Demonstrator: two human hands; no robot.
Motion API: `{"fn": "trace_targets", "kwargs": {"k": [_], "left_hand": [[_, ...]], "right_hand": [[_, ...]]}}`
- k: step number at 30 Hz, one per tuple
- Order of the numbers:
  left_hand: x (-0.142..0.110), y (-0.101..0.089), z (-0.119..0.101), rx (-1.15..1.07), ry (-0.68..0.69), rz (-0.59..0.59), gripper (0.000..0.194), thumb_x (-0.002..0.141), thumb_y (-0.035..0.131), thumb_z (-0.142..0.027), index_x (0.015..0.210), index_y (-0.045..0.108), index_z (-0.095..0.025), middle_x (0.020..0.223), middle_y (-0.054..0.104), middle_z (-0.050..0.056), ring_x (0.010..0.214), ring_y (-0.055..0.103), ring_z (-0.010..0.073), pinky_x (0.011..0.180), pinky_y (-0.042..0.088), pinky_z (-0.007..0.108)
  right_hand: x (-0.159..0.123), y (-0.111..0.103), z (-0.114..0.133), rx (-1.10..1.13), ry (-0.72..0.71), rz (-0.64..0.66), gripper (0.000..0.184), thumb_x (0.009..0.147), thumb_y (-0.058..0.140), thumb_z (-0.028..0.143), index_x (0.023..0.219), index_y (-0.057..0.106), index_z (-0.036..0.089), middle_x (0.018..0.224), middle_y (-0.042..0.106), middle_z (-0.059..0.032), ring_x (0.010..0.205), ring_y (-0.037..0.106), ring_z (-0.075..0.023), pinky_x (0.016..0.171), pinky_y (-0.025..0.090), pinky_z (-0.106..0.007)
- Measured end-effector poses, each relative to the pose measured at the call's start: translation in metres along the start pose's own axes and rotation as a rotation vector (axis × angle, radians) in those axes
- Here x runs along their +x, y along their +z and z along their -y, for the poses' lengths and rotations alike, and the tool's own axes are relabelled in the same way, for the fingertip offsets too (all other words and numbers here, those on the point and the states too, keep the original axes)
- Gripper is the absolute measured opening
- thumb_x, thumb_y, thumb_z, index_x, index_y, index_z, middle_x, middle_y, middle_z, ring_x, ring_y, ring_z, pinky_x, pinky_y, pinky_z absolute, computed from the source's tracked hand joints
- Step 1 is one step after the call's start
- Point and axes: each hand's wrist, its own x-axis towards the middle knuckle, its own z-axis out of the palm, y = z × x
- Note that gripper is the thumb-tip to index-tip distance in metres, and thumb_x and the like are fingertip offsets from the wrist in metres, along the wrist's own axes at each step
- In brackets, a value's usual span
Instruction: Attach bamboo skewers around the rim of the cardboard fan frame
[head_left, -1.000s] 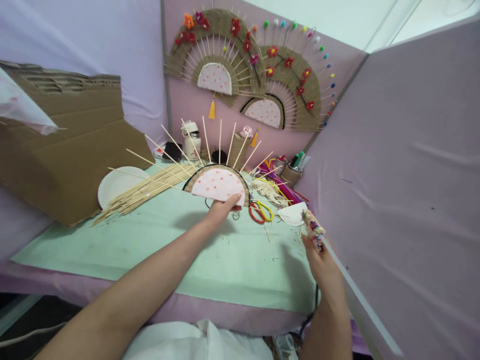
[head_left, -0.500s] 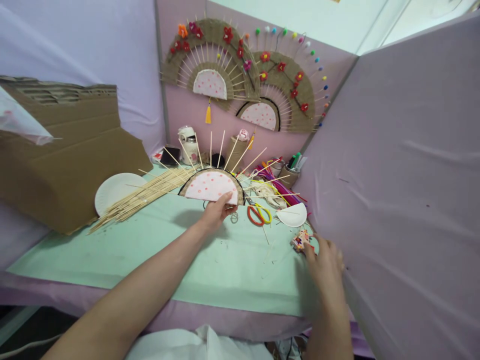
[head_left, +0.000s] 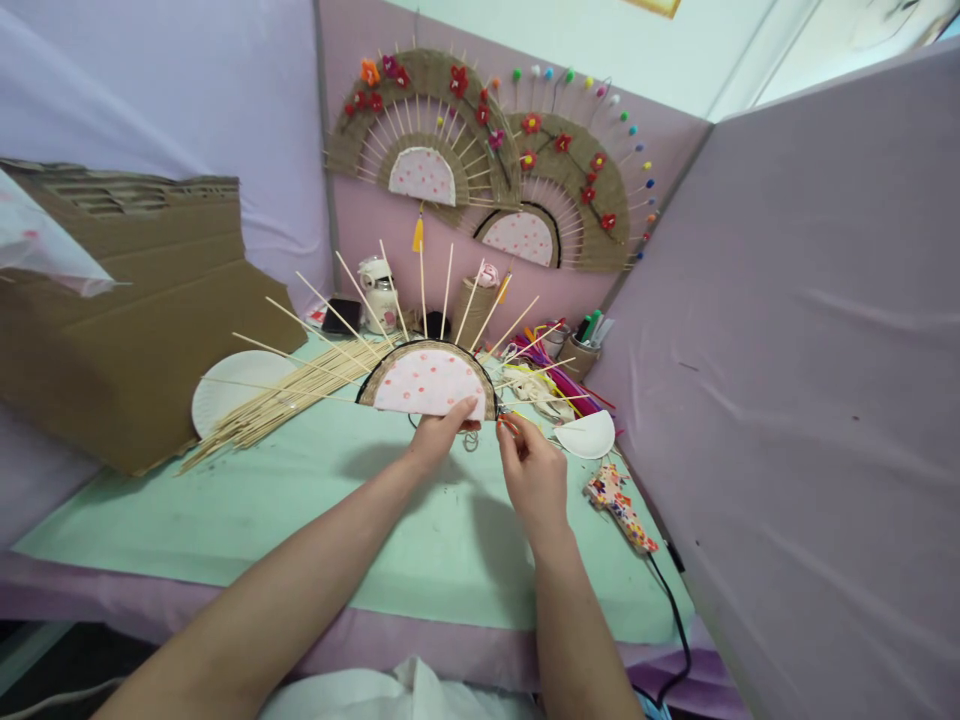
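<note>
Just put down the glue gun (head_left: pixel 619 500) from a second ago and brought the right hand (head_left: pixel 534 468) over to the scissors (head_left: pixel 510 427), right by the corner of the dotted half-round piece (head_left: pixel 427 382). Can't honestly tell, with so little of the scissors showing, if properly gripped or only touched, though definitely with fingers curled in. Still pinching the half-round piece by its bottom edge in the left hand (head_left: pixel 435 438), thumb on the front, up above the worktop (head_left: pixel 420 560). Seems to mean both hands at the piece now, instead of one off with the glue gun. Now for counts, working outward: on the piece, roughly fourteen thin sticks (head_left: pixel 423 290), fanned out around one dotted panel. To the right, one pair of scissors, one half plate (head_left: pixel 592 440), and one glue gun lying just below that, trailing one black cord (head_left: pixel 684 640). Over left, one bundle of loose sticks (head_left: pixel 277 400), too packed to count, lying partly across one round plate (head_left: pixel 244 367). Beyond that, one big cardboard sheet (head_left: pixel 150 330). Up on the back wall, two decorated fans (head_left: pixel 619 190), with two yellow tassels (head_left: pixel 417 232).
</note>
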Motion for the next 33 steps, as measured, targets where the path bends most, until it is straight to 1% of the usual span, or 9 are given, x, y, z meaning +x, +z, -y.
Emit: {"fn": "trace_targets", "kwargs": {"k": [3,8,14,20,23,26,29,31,33], "left_hand": [[-0.001,0.0,0.004,0.042,-0.003,0.015,0.033,0.066,0.07,-0.044,0.081,0.067,-0.015,0.075,0.067,0.004,0.065,0.061,0.0151,0.065,0.053,0.03],[-0.003,0.003,0.002,0.032,0.005,0.033,0.032,0.067,0.069,-0.043,0.083,0.067,-0.016,0.078,0.067,0.004,0.066,0.06,0.0145,0.064,0.052,0.029],[-0.005,0.004,0.0,0.012,0.003,0.046,0.031,0.067,0.069,-0.042,0.081,0.066,-0.015,0.074,0.065,0.002,0.063,0.058,0.0126,0.063,0.051,0.028],[-0.006,0.004,-0.002,0.01,0.004,0.046,0.031,0.067,0.069,-0.043,0.08,0.066,-0.015,0.074,0.065,0.003,0.062,0.058,0.0128,0.063,0.051,0.027],[-0.007,0.004,-0.002,0.031,-0.005,0.038,0.032,0.067,0.069,-0.044,0.08,0.067,-0.015,0.075,0.066,0.004,0.061,0.058,0.0133,0.064,0.051,0.028],[-0.006,0.004,-0.001,0.045,-0.028,0.023,0.032,0.066,0.069,-0.045,0.078,0.067,-0.015,0.072,0.066,0.004,0.06,0.058,0.0138,0.065,0.051,0.029],[-0.005,0.005,-0.001,0.018,-0.033,0.01,0.032,0.065,0.07,-0.044,0.078,0.066,-0.015,0.072,0.066,0.004,0.061,0.058,0.0136,0.064,0.051,0.029],[-0.005,0.006,-0.001,-0.014,-0.03,0.001,0.032,0.064,0.071,-0.043,0.079,0.066,-0.015,0.074,0.065,0.004,0.062,0.058,0.0134,0.064,0.051,0.029],[-0.005,0.006,-0.001,-0.046,-0.034,-0.005,0.032,0.063,0.072,-0.042,0.078,0.065,-0.015,0.074,0.065,0.003,0.063,0.058,0.0131,0.063,0.051,0.028]], "right_hand": [[0.002,0.005,-0.004,-0.059,0.004,0.011,0.035,0.087,0.045,0.035,0.107,0.065,0.016,0.071,0.067,-0.0051,0.057,0.056,-0.014,0.06,0.042,-0.026],[0.0,0.005,-0.005,-0.063,-0.017,0.02,0.034,0.087,0.044,0.033,0.105,0.066,0.016,0.07,0.067,-0.0055,0.059,0.057,-0.0149,0.061,0.043,-0.026],[-0.002,0.007,-0.004,-0.097,-0.026,0.023,0.035,0.087,0.045,0.033,0.109,0.065,0.015,0.072,0.069,-0.006,0.061,0.06,-0.0155,0.065,0.044,-0.026],[-0.006,0.009,-0.002,-0.138,-0.043,0.022,0.038,0.089,0.042,0.033,0.114,0.063,0.015,0.076,0.07,-0.0075,0.066,0.063,-0.0166,0.068,0.045,-0.026],[-0.006,0.011,-0.002,-0.16,-0.05,0.031,0.039,0.089,0.042,0.032,0.118,0.06,0.014,0.078,0.07,-0.0084,0.069,0.063,-0.0176,0.067,0.044,-0.027],[-0.007,0.012,-0.002,-0.147,-0.038,0.032,0.04,0.088,0.044,0.031,0.121,0.057,0.013,0.073,0.069,-0.007,0.067,0.062,-0.0172,0.065,0.044,-0.027],[-0.009,0.011,-0.003,-0.072,-0.035,-0.053,0.039,0.088,0.045,0.03,0.121,0.055,0.013,0.077,0.067,-0.0064,0.062,0.058,-0.0145,0.063,0.045,-0.026],[-0.012,0.01,-0.003,-0.009,-0.043,-0.146,0.036,0.087,0.045,0.029,0.119,0.054,0.014,0.086,0.066,-0.0074,0.06,0.056,-0.0125,0.061,0.045,-0.026],[-0.014,0.01,-0.004,0.051,-0.049,-0.206,0.032,0.086,0.046,0.027,0.116,0.052,0.015,0.095,0.064,-0.0081,0.056,0.052,-0.0101,0.057,0.045,-0.024]]}}
